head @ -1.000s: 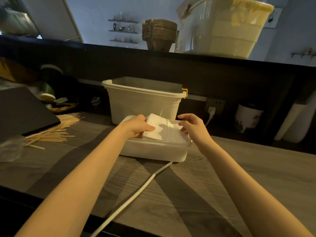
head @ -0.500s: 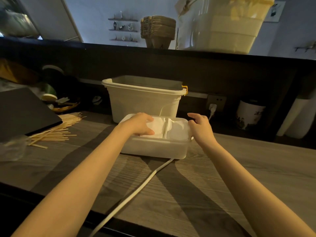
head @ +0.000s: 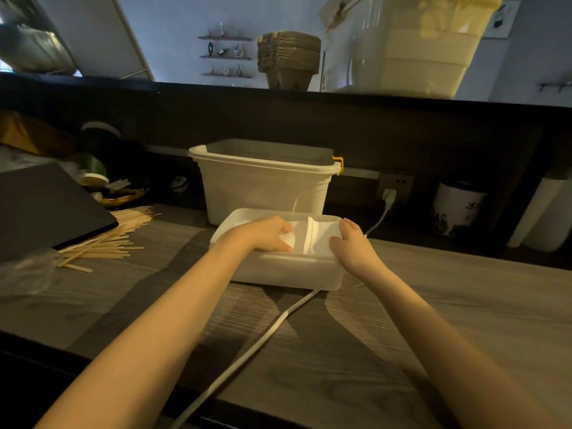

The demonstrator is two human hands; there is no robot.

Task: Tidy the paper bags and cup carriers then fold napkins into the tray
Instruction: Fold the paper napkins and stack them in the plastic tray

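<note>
Wooden counter [head: 433,305], tray [head: 288,270] holding folded napkins [head: 315,239], bin [head: 263,187] behind

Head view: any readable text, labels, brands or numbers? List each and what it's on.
None legible.
White ceramic jar, right of the wall socket: dark brush-like marks, perhaps characters, too blurred to read.
Framed card on the far wall, top right: dark print, too small to read.
Napkin tray, open storage bin, lidded bin on the ledge: no visible markings.

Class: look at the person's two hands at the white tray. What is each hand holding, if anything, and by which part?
The left hand holds a folded napkin by its near edge inside the tray. The right hand rests on the tray's right rim; whether it grips cannot be told.
</note>
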